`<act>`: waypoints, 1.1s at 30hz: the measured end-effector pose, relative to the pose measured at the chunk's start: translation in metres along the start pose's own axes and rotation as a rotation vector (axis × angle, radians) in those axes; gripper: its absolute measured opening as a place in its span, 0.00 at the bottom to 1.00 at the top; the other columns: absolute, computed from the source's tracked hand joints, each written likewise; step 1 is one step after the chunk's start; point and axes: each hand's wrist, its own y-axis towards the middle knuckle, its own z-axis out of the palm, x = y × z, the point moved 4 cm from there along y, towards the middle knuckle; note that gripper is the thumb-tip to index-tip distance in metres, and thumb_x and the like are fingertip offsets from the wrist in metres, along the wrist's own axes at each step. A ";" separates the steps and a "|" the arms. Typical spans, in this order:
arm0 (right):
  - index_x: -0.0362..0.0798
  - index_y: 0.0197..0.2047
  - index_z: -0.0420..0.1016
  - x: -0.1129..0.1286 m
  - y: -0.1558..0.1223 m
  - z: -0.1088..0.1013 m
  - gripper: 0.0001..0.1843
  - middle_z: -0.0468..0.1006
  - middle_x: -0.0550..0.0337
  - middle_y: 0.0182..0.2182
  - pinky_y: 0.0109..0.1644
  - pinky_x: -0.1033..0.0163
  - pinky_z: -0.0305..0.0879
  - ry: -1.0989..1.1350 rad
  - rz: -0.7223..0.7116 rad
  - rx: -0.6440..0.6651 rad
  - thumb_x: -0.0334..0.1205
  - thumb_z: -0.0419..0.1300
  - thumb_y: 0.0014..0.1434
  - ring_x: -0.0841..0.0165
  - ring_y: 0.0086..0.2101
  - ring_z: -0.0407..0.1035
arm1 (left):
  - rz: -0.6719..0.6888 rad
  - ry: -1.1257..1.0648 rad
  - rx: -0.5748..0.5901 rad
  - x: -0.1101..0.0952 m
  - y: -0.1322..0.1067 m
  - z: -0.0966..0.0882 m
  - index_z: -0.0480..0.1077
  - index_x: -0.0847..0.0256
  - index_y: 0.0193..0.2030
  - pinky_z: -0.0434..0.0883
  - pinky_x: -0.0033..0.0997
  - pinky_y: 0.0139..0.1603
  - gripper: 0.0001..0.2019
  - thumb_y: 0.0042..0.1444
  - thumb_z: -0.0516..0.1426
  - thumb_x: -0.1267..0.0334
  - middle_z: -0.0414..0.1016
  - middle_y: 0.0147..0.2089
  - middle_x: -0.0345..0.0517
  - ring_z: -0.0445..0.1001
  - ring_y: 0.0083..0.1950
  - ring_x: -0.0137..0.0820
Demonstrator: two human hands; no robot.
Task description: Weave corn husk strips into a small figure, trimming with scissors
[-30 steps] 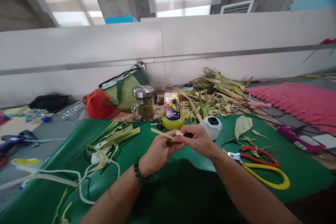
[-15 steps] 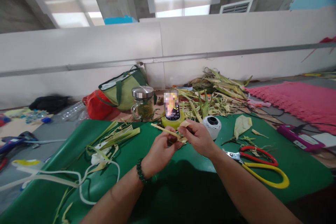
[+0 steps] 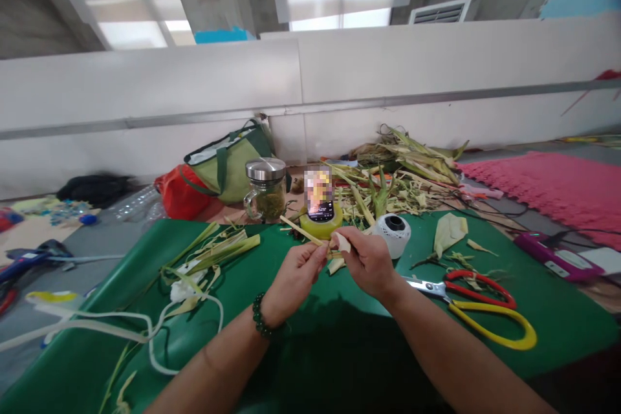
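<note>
Above the middle of the green mat, my left hand [image 3: 299, 273] has thumb and fingertips pinched on a pale, dried corn husk strip [image 3: 301, 231]. The strip juts up and left from that pinch. My right hand [image 3: 371, 262] meets it at the fingertips and is closed on a curled, whitish end of husk [image 3: 341, 242]. The fingers partly hide how the husk pieces join. Just beyond my right hand stands a white spool of thread [image 3: 396, 242]. Scissors [image 3: 445, 291] with one red and one yellow handle lie right of my right forearm.
A phone [image 3: 319, 210] leans upright in a yellow-green roll [image 3: 323, 228]. Behind the mat [image 3: 194, 362] are a lidded glass jar [image 3: 266, 197], a green bag [image 3: 237, 171] and heaped husks [image 3: 417, 158]. Husk strips [image 3: 218, 252] and a white cord [image 3: 150, 330] lie left; a purple power strip [image 3: 555, 257] is right.
My left fingers have closed in, thumb now on top of the strip. My right hand has turned slightly, and its whitish husk end shows more. The view has shifted a little.
</note>
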 end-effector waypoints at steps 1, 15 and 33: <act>0.47 0.39 0.70 0.001 -0.001 -0.001 0.09 0.77 0.57 0.27 0.29 0.67 0.60 -0.021 -0.016 -0.020 0.35 0.50 0.62 0.68 0.25 0.70 | 0.009 0.004 -0.019 -0.001 0.000 0.000 0.54 0.60 0.17 0.45 0.26 0.20 0.25 0.51 0.54 0.42 0.48 0.17 0.31 0.45 0.20 0.20; 0.49 0.39 0.68 0.003 0.001 -0.006 0.07 0.77 0.59 0.28 0.31 0.67 0.64 0.058 -0.063 -0.111 0.33 0.50 0.61 0.69 0.27 0.72 | -0.065 -0.101 0.054 0.001 -0.003 0.005 0.67 0.63 0.29 0.43 0.25 0.18 0.25 0.51 0.51 0.38 0.43 0.16 0.28 0.41 0.18 0.21; 0.48 0.34 0.71 0.002 0.004 -0.012 0.07 0.75 0.61 0.24 0.27 0.68 0.62 0.144 0.009 -0.135 0.36 0.53 0.61 0.72 0.23 0.68 | -0.108 -0.124 0.064 0.002 0.001 -0.009 0.70 0.65 0.31 0.42 0.23 0.19 0.27 0.51 0.51 0.38 0.44 0.20 0.30 0.41 0.20 0.21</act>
